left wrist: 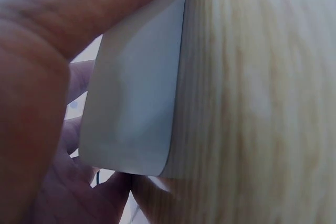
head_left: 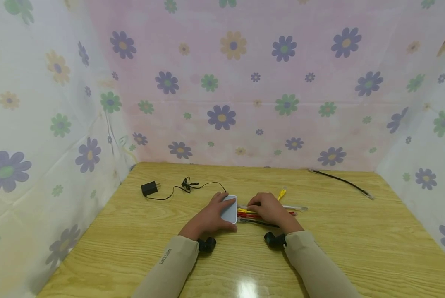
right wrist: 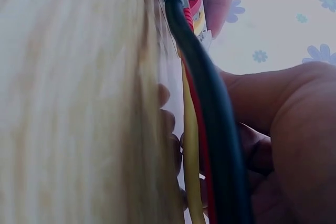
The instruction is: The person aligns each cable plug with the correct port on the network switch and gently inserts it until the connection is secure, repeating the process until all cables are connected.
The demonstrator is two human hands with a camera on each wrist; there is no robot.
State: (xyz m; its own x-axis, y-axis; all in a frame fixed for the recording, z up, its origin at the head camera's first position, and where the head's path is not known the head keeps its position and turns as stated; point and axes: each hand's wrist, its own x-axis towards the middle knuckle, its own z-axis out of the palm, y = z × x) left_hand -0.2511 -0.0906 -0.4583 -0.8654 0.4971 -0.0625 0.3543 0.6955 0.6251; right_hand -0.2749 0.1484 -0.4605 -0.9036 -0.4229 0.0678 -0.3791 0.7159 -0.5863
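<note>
My left hand [head_left: 216,213] holds a small white network switch [head_left: 228,212] flat on the table, thumb along its near side and fingers at its far side. In the left wrist view the smooth casing [left wrist: 134,87] fills the space beside the thumb. Short network cables run from the switch's right side: a black cable [head_left: 259,222], a red cable [right wrist: 195,85] and a yellow cable [right wrist: 190,140]. Over them, my right hand [head_left: 269,209] pinches a white network cable [head_left: 293,207] close to the switch. Its fingertips partly hide that cable's near end.
A black power adapter [head_left: 149,188] lies at the left, its thin cord [head_left: 172,191] running to the switch's back corner. A loose black network cable [head_left: 341,179] lies at the back right. A patterned cloth [head_left: 245,91] stands behind the wooden table [head_left: 356,248].
</note>
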